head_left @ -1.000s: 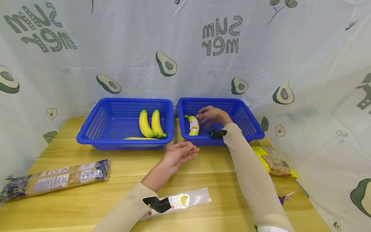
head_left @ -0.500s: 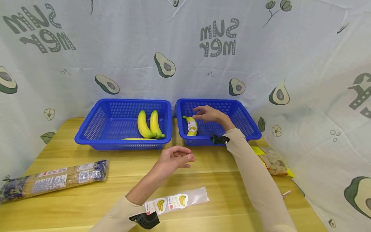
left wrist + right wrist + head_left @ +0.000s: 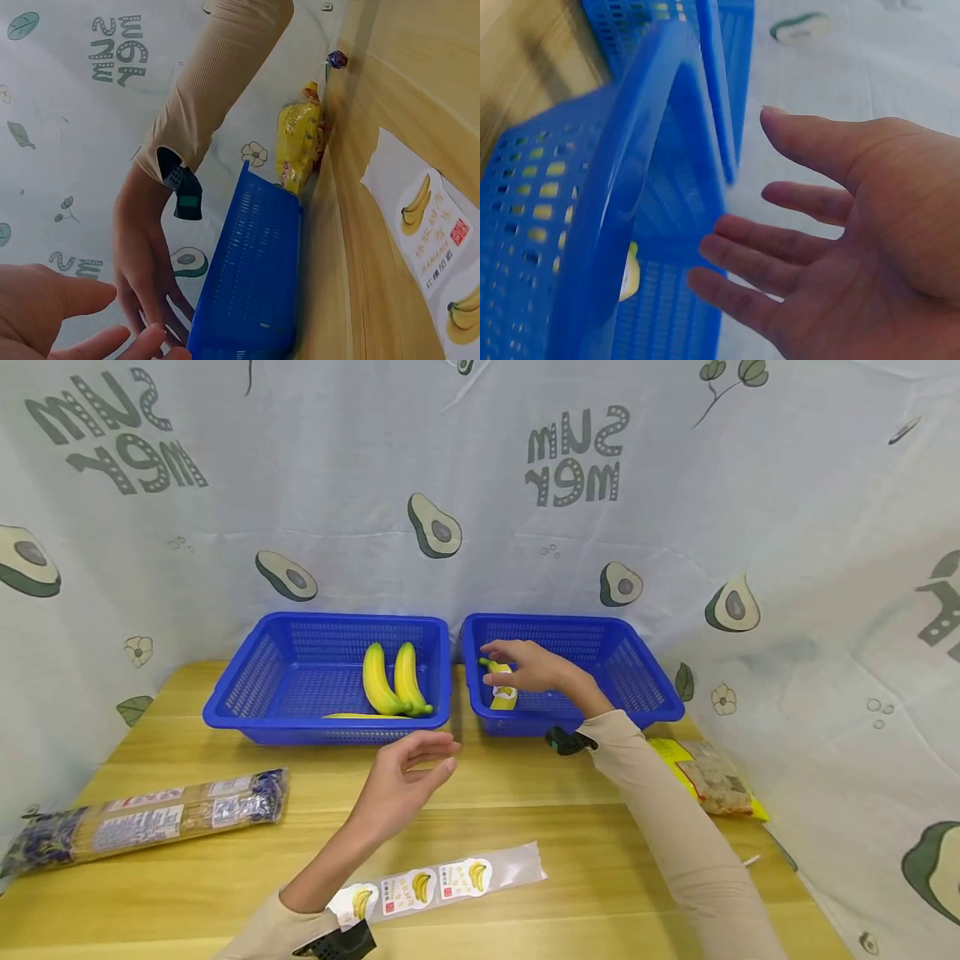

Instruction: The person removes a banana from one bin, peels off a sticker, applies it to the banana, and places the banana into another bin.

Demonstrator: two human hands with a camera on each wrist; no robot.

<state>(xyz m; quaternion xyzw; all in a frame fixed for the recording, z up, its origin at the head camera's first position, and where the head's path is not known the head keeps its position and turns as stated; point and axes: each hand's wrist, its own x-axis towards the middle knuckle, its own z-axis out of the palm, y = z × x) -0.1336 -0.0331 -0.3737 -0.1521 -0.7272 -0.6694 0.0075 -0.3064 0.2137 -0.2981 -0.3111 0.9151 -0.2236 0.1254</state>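
Head view: the right hand (image 3: 534,669), fingers relaxed, is hovering over the labelled yellow banana (image 3: 501,687) lying in the right blue plastic basket (image 3: 651,681); closing on it seems next. Left wrist view: the left hand (image 3: 52,319) is idling, holding nothing. Right wrist view: straight fingers (image 3: 780,244) are nearing the basket.

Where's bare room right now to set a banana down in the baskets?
The right basket is bare to the right of the right hand and its labelled banana. The left basket is bare in its left half; its right half is crowded with two bananas. The left hand hovers over the table.
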